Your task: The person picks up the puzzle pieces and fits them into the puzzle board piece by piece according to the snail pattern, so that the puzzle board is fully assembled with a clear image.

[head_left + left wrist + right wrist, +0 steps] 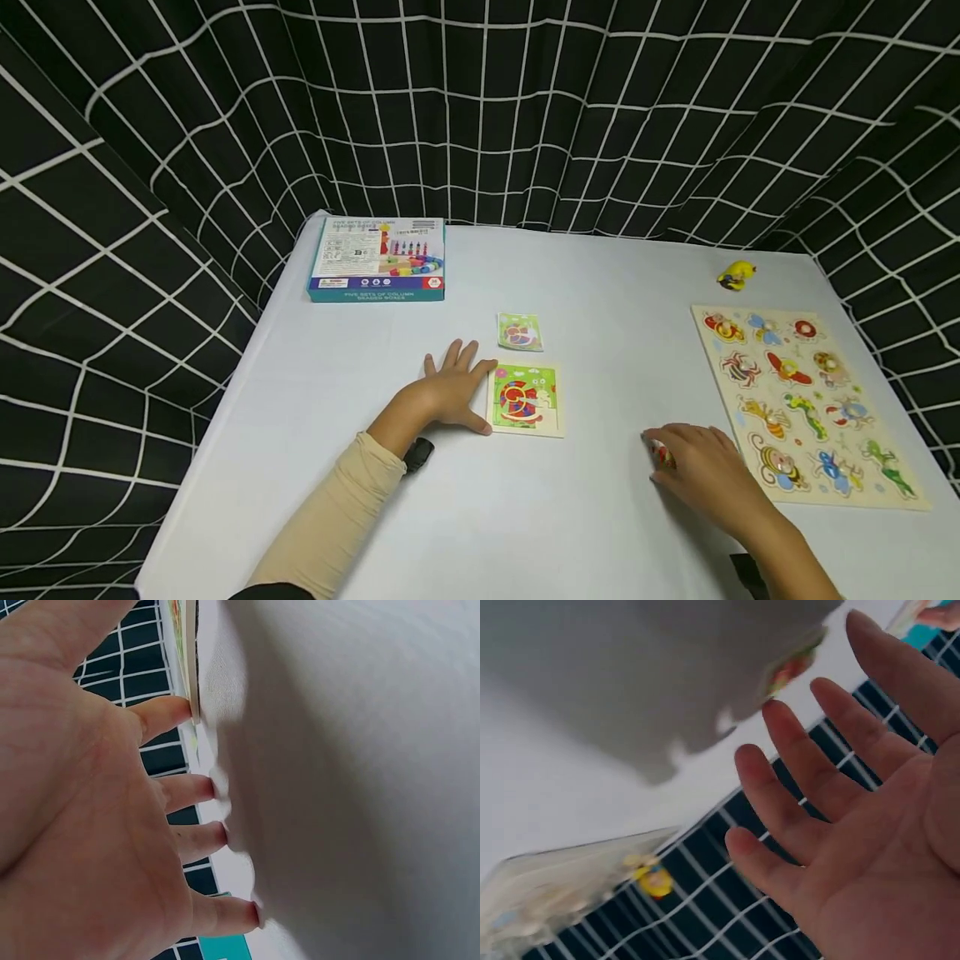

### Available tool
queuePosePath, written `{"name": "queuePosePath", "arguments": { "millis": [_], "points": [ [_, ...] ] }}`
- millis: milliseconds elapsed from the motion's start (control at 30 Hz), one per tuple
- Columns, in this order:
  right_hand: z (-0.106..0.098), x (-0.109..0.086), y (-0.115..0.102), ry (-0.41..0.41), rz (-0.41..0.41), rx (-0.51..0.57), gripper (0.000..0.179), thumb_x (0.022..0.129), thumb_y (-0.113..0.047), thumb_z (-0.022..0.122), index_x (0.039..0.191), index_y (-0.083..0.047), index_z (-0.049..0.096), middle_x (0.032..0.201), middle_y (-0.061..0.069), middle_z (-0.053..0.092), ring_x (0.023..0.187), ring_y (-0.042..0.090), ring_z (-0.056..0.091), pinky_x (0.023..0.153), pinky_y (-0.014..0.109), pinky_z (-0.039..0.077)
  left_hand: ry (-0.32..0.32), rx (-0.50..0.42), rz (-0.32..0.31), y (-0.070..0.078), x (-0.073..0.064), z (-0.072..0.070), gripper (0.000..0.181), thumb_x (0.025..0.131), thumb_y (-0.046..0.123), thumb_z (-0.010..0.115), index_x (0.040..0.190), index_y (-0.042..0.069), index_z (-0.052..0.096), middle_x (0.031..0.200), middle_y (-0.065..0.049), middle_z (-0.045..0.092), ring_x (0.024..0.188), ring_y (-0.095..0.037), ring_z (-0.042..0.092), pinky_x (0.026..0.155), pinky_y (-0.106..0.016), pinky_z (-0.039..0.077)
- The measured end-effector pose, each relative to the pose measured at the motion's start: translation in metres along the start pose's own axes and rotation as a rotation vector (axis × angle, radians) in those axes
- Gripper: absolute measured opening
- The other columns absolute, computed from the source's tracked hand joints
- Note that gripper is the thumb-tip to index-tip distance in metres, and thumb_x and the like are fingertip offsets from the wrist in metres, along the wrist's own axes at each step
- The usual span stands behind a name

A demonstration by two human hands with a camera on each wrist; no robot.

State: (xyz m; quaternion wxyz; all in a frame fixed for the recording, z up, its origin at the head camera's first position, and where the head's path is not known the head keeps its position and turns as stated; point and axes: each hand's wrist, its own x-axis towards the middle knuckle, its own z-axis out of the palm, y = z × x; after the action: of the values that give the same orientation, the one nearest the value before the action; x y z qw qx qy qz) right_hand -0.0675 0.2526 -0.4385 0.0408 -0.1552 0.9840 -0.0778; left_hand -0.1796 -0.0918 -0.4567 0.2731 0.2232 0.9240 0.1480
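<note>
My left hand lies spread at the left side of a small wooden snail puzzle. Its thumb and index fingertip touch the puzzle's edge; the other fingertips rest on the table in the left wrist view. A pale patch shows at the puzzle's lower right. Further right, my right hand hovers low with loosely bent fingers. Between its thumb and index finger is a small red-and-green piece, blurred in the right wrist view and seemingly flat on the table. Just behind the puzzle lies a snail picture card.
A teal bead-set box stands at the back left of the white table. On the right lies a wooden insect peg board, with a yellow toy figure behind it. Black gridded cloth surrounds the table's back and sides.
</note>
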Motion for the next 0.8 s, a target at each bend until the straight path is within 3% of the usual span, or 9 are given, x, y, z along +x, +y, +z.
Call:
{"name": "queuePosePath", "arguments": {
  "millis": [133, 367, 600, 800],
  "points": [
    [0.002, -0.013, 0.012, 0.022, 0.007, -0.001, 0.044, 0.068, -0.015, 0.086, 0.109, -0.011, 0.071, 0.105, 0.008, 0.069, 0.098, 0.033, 0.064, 0.084, 0.054, 0.046, 0.004, -0.005, 0.008, 0.002, -0.002, 0.001, 0.105, 0.071, 0.052, 0.081, 0.154, 0.022, 0.025, 0.163, -0.015, -0.001, 0.148, -0.038, -0.010, 0.109, -0.073, 0.003],
    [0.001, -0.015, 0.018, 0.103, -0.081, -0.005, 0.042, 0.061, -0.005, 0.089, 0.100, -0.013, 0.073, 0.092, -0.001, 0.072, 0.084, 0.025, 0.067, 0.076, 0.048, 0.051, 0.006, -0.001, 0.020, 0.005, -0.003, -0.001, 0.106, 0.071, 0.052, 0.081, 0.154, 0.022, 0.024, 0.163, -0.016, -0.001, 0.148, -0.039, -0.011, 0.108, -0.074, 0.002],
    [-0.006, 0.020, -0.012, 0.156, -0.220, -0.023, 0.037, 0.061, -0.005, 0.089, 0.094, -0.011, 0.073, 0.091, 0.001, 0.072, 0.086, 0.025, 0.067, 0.083, 0.050, 0.049, 0.005, -0.005, 0.011, 0.006, -0.004, -0.006, 0.105, 0.072, 0.050, 0.082, 0.154, 0.021, 0.024, 0.163, -0.016, -0.001, 0.148, -0.039, -0.010, 0.108, -0.073, 0.003],
    [0.004, 0.052, -0.045, 0.162, -0.336, -0.026, 0.029, 0.067, -0.011, 0.088, 0.093, -0.014, 0.074, 0.093, 0.001, 0.071, 0.088, 0.023, 0.063, 0.087, 0.048, 0.047, -0.004, -0.010, 0.016, 0.006, -0.003, -0.005, 0.105, 0.072, 0.051, 0.081, 0.154, 0.021, 0.025, 0.163, -0.016, 0.000, 0.148, -0.039, -0.009, 0.108, -0.074, 0.004]
  ]
}}
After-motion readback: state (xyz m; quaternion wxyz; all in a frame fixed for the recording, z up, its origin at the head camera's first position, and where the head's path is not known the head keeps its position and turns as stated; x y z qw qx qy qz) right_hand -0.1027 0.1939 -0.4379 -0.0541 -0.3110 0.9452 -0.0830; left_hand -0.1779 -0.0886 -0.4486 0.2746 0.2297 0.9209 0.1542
